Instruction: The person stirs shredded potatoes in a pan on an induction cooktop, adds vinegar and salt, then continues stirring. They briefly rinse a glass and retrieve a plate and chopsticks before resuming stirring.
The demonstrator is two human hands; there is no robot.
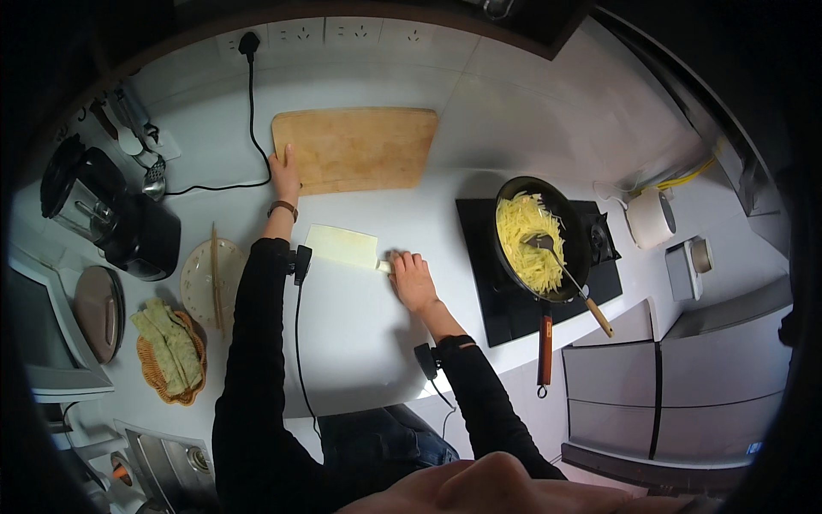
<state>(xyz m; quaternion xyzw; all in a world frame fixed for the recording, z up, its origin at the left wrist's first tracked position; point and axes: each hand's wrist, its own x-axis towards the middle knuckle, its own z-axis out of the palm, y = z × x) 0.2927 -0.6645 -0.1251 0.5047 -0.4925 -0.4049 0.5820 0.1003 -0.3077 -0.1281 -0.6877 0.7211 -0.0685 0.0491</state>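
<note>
The white counter [360, 343] carries almost everything here, and it looks like the cutting part of the cooking is finished while the tidying is only begun. Near the right edge of the counter a black stove top [514, 300] holds a dark pan [565, 214] full of pale yellow strips of food [527, 244], with a spatula [569, 278] resting inside it, so the cut food seems already moved to the pan and is cooking. At the back edge of the counter, against the wall, the wooden cutting board [355, 147] is bare, with no food left on it. The left hand [284, 174] lies on the left end of the board, fingers spread flat against it and not closed around it; it looks like the board is being steadied or moved. In the middle of the counter lies a wide cleaver [342, 246], its blade flat on the surface. The right hand [413, 278] is at the handle end of the cleaver, fingers curled over it, though it cannot be told how firmly it grips. At the left edge stand a black blender [103, 218], a plate with chopsticks [212, 278] and a basket with flat bread [171, 351]. What is left, by this judgement, is to put away board and cleaver and to finish the frying.
</note>
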